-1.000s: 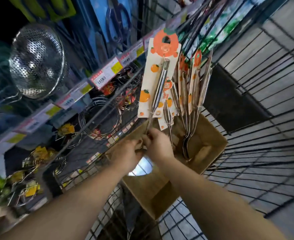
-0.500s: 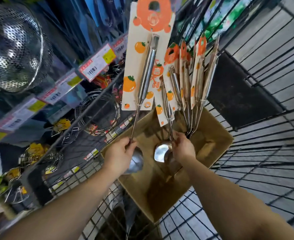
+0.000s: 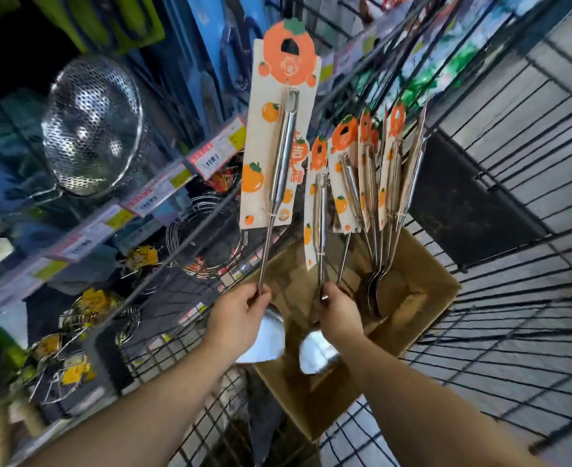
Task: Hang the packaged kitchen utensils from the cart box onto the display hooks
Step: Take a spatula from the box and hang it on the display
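Two bare hands work above a brown cardboard box (image 3: 422,291) that sits in a black wire cart (image 3: 513,332). The left hand (image 3: 240,318) pinches the thin steel shaft of a long steel spatula on a cream card printed with orange fruit (image 3: 279,153), which rises toward twelve o'clock from the fingers, its hang-hole uppermost and free of any hook. Its shiny blade shows just beneath the same hand, at about five o'clock from the knuckles. The right hand (image 3: 340,315) is curled round the shaft of a smaller steel ladle on a matching orange-fruit card (image 3: 318,210), upright beside the first, with its polished bowl at six o'clock below the wrist. At two o'clock from the right hand, a bunch of carded steel utensils (image 3: 383,183) stands in the box, handles up and fanned, bowls down against the cardboard.

Off at nine to ten o'clock from the hands, a perforated steel strainer (image 3: 92,126) hangs on the display, with a row of white and red price tags (image 3: 153,193) on the rail beneath it and round wire racks (image 3: 207,244) lower down.
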